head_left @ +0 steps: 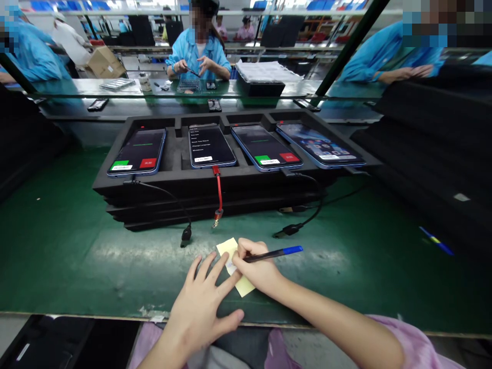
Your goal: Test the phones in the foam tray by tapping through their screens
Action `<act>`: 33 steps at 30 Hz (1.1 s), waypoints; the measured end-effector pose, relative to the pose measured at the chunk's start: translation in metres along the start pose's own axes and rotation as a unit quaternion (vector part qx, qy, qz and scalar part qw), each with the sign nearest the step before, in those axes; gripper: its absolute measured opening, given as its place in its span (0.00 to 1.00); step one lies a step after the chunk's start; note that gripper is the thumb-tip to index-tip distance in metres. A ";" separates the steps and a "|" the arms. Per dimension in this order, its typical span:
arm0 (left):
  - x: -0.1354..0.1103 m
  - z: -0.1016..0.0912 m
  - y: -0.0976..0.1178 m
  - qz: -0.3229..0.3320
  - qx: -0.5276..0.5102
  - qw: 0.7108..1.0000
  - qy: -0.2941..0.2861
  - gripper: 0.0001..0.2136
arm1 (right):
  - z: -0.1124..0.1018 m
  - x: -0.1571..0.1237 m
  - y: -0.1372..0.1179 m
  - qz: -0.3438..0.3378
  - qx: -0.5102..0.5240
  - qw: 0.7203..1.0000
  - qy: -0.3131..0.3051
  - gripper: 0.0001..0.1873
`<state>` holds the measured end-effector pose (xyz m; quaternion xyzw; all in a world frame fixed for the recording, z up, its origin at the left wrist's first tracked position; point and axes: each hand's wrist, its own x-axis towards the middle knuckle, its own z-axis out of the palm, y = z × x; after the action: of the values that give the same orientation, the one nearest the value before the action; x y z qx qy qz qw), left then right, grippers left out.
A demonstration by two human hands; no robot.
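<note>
My right hand (pixel 257 266) grips a dark pen with a blue cap (pixel 273 253), its tip down on a yellow sticky note (pixel 229 249) lying on the green mat. My left hand (pixel 200 302) lies flat with fingers spread, fingertips pressing the note's left edge. Beyond the note stands a black foam tray (pixel 175 169) with several phones in it. The phone on the far left (pixel 138 151) and the third one (pixel 266 147) show green and red buttons, the second (pixel 210 145) a text menu, and the rightmost (pixel 319 144) a home screen.
Cables hang from the tray's front: a black one (pixel 186 233), a red one (pixel 218 197) and another black one (pixel 292 229). A stack of black trays (pixel 434 154) fills the right side. Across the glass shelf a person in a blue coat (pixel 200 54) works; others sit at both sides.
</note>
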<state>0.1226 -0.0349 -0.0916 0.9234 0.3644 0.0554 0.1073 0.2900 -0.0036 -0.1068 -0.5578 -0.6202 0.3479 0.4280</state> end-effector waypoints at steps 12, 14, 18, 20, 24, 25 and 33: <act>0.002 0.000 0.000 0.000 -0.006 1.000 -0.006 0.32 | -0.001 0.000 0.000 -0.014 -0.003 1.000 -0.001 0.12; 0.002 -0.001 0.000 0.000 -0.004 1.000 -0.007 0.32 | -0.001 0.000 0.000 -0.015 -0.004 1.000 0.000 0.12; 0.002 -0.002 0.000 0.000 0.003 1.000 -0.006 0.30 | 0.000 0.000 0.000 -0.019 -0.004 1.000 0.004 0.12; 0.002 -0.002 0.000 0.002 0.006 1.000 -0.001 0.30 | 0.000 0.000 0.000 -0.022 -0.003 1.000 0.003 0.12; -0.001 0.000 0.001 0.007 0.009 1.000 0.009 0.31 | 0.000 0.000 -0.001 -0.025 -0.005 1.000 0.009 0.12; -0.001 0.000 0.001 0.008 0.009 1.000 0.009 0.31 | -0.001 0.000 -0.002 -0.025 -0.006 1.000 0.010 0.12; 0.002 -0.001 -0.001 -0.001 0.002 1.000 -0.009 0.31 | 0.000 0.001 0.000 -0.031 -0.005 0.999 0.007 0.12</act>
<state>0.1237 -0.0328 -0.0906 0.9238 0.3643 0.0462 0.1089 0.2900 -0.0025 -0.1062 -0.5430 -0.6360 0.3272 0.4399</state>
